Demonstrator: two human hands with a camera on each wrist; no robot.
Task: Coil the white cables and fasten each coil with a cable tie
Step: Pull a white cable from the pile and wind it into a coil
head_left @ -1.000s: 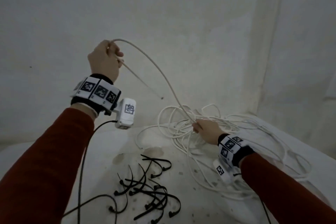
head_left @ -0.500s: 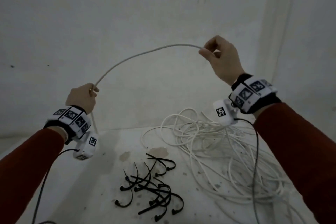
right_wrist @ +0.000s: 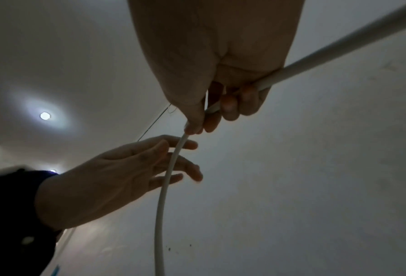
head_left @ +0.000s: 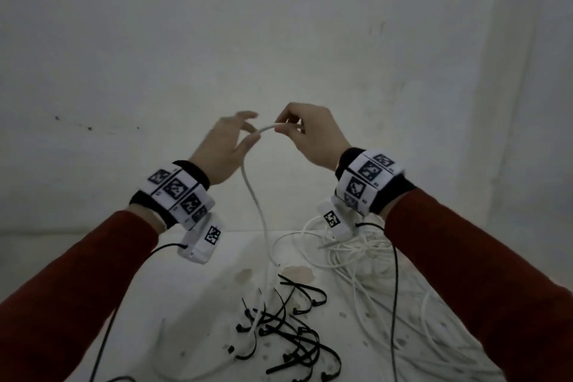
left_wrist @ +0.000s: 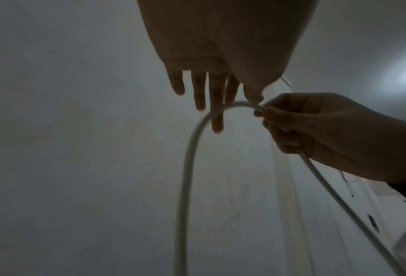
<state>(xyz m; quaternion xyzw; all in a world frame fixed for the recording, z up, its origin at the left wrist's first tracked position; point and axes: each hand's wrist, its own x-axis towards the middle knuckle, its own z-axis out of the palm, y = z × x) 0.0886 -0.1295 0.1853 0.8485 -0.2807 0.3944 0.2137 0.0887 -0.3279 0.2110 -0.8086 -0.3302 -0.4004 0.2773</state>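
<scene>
Room: a plain pale wall rises behind a white surface marked with small stains; the light is dim.
Cable look: the cable is a thin, round, white cord; in the head view it arches between the two raised hands at 12 o'clock and hangs from there down toward the surface.
Cable pile: a loose tangle of white cables lies on the surface at 4 o'clock from the frame centre, under the right wrist.
Cable ties: a heap of black cable ties lies on the surface at 6 o'clock, with the hanging cable coming down just beside it.
Right hand: the right hand pinches the cable between thumb and fingertips, the other fingers curled round the cord that runs back through the palm.
Left hand: the left hand is spread, fingers straight and apart; the arch of the cable crosses them, touching at least one finger, and none is closed round it.
Sleeves: red sleeves and marker-patterned wristbands cover both forearms.
</scene>
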